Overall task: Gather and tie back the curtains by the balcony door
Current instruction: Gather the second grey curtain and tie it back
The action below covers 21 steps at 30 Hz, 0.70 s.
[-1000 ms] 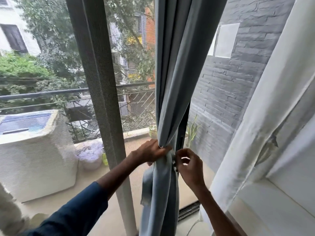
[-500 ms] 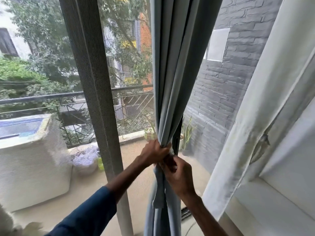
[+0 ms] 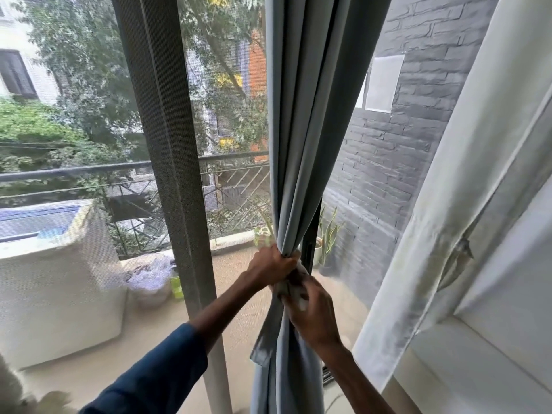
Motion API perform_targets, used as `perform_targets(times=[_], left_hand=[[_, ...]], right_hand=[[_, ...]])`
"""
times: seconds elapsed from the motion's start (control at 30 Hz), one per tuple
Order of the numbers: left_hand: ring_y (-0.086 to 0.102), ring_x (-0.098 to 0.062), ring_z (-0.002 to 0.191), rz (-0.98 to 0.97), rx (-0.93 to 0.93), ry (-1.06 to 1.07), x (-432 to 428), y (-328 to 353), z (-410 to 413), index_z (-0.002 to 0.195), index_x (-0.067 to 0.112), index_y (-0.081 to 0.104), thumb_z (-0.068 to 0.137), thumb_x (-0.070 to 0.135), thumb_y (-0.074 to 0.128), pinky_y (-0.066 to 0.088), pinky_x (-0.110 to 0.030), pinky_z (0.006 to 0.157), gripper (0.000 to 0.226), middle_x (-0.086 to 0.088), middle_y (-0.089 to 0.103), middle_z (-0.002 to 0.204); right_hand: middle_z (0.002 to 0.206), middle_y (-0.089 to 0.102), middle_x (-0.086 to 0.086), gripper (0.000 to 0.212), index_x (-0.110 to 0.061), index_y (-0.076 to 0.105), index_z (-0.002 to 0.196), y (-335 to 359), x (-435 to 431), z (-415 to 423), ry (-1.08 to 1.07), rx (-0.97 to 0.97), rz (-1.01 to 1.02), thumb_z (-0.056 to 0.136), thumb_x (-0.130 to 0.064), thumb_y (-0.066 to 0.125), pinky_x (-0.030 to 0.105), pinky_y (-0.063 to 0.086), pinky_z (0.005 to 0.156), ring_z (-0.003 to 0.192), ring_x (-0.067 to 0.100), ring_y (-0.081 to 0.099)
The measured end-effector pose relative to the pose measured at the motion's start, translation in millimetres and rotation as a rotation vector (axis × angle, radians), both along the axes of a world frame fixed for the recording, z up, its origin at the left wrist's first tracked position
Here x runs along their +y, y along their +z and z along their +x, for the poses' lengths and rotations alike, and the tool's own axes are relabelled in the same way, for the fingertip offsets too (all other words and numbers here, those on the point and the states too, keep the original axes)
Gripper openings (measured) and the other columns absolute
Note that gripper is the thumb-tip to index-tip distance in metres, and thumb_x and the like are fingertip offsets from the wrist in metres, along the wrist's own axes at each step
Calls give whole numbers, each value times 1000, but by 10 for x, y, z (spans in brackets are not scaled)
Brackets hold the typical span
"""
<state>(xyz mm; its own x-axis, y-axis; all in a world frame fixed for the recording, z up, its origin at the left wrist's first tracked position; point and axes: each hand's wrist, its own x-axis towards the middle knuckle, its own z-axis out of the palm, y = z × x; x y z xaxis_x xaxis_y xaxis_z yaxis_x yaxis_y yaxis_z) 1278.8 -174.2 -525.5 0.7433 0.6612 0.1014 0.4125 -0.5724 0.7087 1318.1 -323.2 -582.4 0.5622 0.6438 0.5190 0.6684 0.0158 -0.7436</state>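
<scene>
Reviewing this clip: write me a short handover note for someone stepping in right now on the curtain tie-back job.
Left hand: grips the grey curtain at the point where it is bunched.
Right hand: just below the left, fingers curled on the tie at the bunch; the tie's loose end hangs down beside the bundle.
Done: grey curtain gathered into one bundle.
Left: the tie does not look fastened yet; the white curtain on the right hangs loose, ungathered.
</scene>
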Motion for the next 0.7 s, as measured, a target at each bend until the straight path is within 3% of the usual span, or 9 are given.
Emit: perform_targets(times=[0.1,0.23,0.33,0.43,0.57,0.7], left_hand=[[64,-23,67,10,8,-10,-15,-8,-5,89,14,61,82,53,52,52,-30,54,40,-8,66,79],[64,-23,73,6,17,14,-73,9,-4,97,14,61,75,58,47,51,-29,58,50,-8,66,86],[65,-26,79,15,51,68,-69,14,9,103,13,63,81,60,51,52,-30,64,53,-10,67,91],[66,-28,81,31,83,104,-21,20,7,105,11,64,87,59,54,51,-30,64,52,-10,67,94],[61,-22,72,3,105,55,-16,63,-22,102,9,62,92,51,56,43,-24,54,44,-8,64,89],[68,-28,88,-72,42,-28,-50,54,-26,107,8,66,86,47,60,59,-38,74,45,-15,70,101]], right_hand=[[107,69,-11,41,-26,68,120,31,-13,37,-12,45,-73,83,-41,78,15,51,81,98,3,65],[86,70,-16,23,-26,73,90,138,-31,57,103,117,-170,79,-45,82,7,43,66,81,-3,66],[92,70,-12,32,-22,72,100,107,-13,56,38,24,-111,78,-43,81,7,42,69,83,0,64],[86,68,-6,35,-19,70,102,95,-17,59,-36,-29,-156,78,-41,81,4,38,62,76,7,61],[67,65,-11,29,-22,71,98,127,-29,20,44,114,-288,82,-45,79,6,38,52,62,-9,60],[63,69,-16,28,-22,80,83,119,28,71,77,231,-319,78,-49,81,7,38,52,59,-11,63]])
